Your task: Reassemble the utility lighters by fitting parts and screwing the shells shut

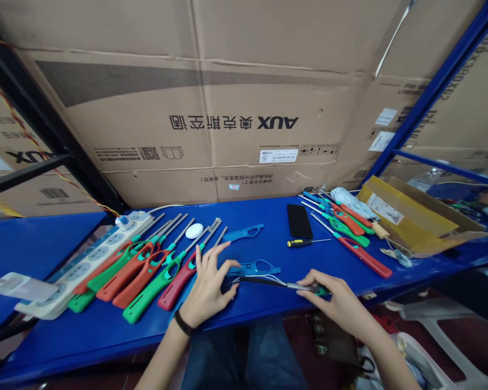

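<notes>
My right hand (329, 295) pinches a metal lighter tube (296, 286) with a dark green end in the palm. From the tube, a black part with thin wires (264, 279) runs left across the table's front. My left hand (211, 281) is open, its fingers spread and its thumb and forefinger either side of the wires' far end; whether they touch is unclear. Just behind the wires lies one blue lighter casing half (256, 267). Another blue casing half (244, 233) lies farther back. Under my left hand, a blue handle is partly hidden.
Several green, orange and red gas lighters (134, 276) lie left, beside a white power strip (93, 260). A white oval object (194, 231) sits behind them. Right are a black phone (299, 221), yellow-black screwdriver (301, 244), more lighters (345, 219) and an open carton (410, 216). Cardboard boxes (228, 92) stand behind.
</notes>
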`<state>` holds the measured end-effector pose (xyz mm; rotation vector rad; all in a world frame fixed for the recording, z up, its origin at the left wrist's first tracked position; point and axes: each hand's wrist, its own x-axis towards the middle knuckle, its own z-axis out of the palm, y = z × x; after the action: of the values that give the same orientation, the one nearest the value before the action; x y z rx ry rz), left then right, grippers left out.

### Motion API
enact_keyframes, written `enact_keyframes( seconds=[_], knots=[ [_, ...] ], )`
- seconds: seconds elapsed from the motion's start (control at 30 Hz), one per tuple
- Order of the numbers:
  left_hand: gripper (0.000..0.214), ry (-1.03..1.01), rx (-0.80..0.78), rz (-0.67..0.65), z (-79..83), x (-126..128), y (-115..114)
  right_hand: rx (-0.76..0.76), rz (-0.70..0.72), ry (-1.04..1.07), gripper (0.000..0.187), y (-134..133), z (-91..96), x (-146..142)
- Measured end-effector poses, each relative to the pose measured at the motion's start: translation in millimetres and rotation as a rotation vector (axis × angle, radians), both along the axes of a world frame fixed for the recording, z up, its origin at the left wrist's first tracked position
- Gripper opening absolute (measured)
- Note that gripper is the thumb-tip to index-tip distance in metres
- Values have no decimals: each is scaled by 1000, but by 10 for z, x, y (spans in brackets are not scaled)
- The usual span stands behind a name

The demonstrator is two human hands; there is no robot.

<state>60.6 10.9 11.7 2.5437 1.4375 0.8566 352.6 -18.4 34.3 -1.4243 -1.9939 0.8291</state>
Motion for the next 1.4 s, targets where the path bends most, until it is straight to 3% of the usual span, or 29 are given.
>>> enact_keyframes(
  seconds=[0.13, 0.23, 0.3, 0.5, 0.73, 0.93, 1.13, 1.27, 1.4],
  knots=[
    [66, -67, 66, 196, -175, 35, -106, -55, 14, -8, 17, -46, -84, 57],
    [65, -115, 35, 359, -272, 52, -150, -68, 29, -27, 14, -68, -140, 82],
    [59, -103, -7, 394, -294, 66, -154, -67, 36, -31, 13, -73, -168, 94],
    [29, -61, -12, 240, -181, 100, -93, -100, 45, -51, 9, -61, -194, 100],
    [21, -128, -202, -149, -10, -48, -28, -130, 44, -56, 11, -10, -216, 81],
    [32, -206, -586, -197, 85, -194, -2, -168, 85, 41, 24, 7, -164, -5],
    [41, -390, -905, -365, 156, -353, 40, -175, 90, 27, 28, -6, -133, 8],
    [49, -536, -949, -352, 152, -393, 48, -173, 75, 18, 30, -13, -136, 41],
    [41, -513, -911, -324, 128, -395, 34, -166, 71, 13, 29, -13, -133, 41]
  ],
)
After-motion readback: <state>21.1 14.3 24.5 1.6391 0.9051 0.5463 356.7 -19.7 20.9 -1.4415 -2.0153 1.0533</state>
